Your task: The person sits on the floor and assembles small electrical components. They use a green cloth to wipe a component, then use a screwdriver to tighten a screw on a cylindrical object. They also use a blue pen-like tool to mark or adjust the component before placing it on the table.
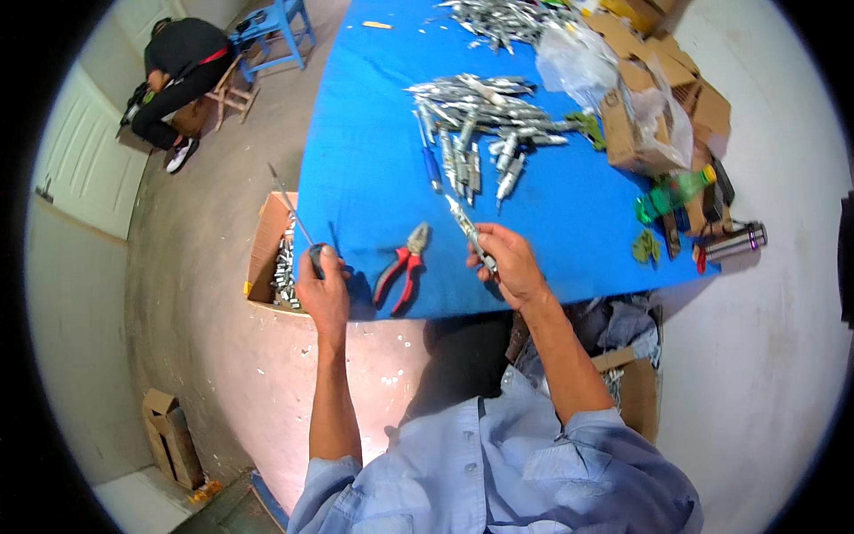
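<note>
My left hand (322, 287) is closed round the dark handle of a screwdriver (292, 206), whose long thin shaft points up and away over the table's left edge. In my right hand (509, 260) is a slim silvery metal piece (464, 224), long and narrow, tilted up to the left; its exact kind cannot be made out. Between my hands lie pliers (405, 267) with red and black handles, jaws pointing away. Beyond my right hand a blue-handled screwdriver (431, 167) rests beside a pile of similar silvery pieces (485, 111).
A cardboard box (267, 258) of small metal parts stands at the blue table's (365, 133) left edge. On the right are a green bottle (676, 193), a steel flask (734, 242) and cardboard boxes (632, 133). Another heap (507, 20) lies farther back. A person (187, 67) sits bent over at far left.
</note>
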Demonstrator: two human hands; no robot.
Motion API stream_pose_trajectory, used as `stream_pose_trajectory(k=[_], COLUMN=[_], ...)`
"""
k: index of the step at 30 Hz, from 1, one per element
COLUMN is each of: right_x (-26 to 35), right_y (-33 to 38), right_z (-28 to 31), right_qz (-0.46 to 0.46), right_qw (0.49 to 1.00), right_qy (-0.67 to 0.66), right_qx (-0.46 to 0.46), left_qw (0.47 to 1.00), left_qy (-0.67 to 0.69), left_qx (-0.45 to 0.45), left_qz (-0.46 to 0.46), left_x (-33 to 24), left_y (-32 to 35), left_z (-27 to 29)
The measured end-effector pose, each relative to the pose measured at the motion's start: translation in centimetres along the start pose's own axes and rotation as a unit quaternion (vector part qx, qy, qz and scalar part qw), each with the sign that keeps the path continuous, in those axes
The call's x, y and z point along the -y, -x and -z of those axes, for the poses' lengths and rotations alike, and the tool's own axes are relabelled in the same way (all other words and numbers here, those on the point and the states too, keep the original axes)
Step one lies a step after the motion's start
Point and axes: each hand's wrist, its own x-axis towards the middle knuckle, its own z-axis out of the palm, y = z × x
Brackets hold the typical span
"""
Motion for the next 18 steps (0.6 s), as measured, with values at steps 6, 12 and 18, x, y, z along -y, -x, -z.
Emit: stream_pose_trajectory(k=[6,12,18], right_x=[-5.0,-7.1,-8.6], right_y=[6.9,9.4,9.8], right_z=[2.7,2.2,2.3], right_qz=[-0.091,-0.065,-0.035], right_qw=[0.984,0.987,0.988], right_qy=[-0.153,-0.147,-0.151], right_qx=[0.014,0.032,0.021], left_qw=[1.000,0.996,0.965], left_qy=[0.000,-0.022,-0.068], left_qx=[0.025,0.087,0.240], left_qz=[0.004,-0.001,0.076], left_x=[0.5,-4.8,-6.4], left_y=[-0.1,5.5,14.8], left_z=[0.9,4.0,5.9])
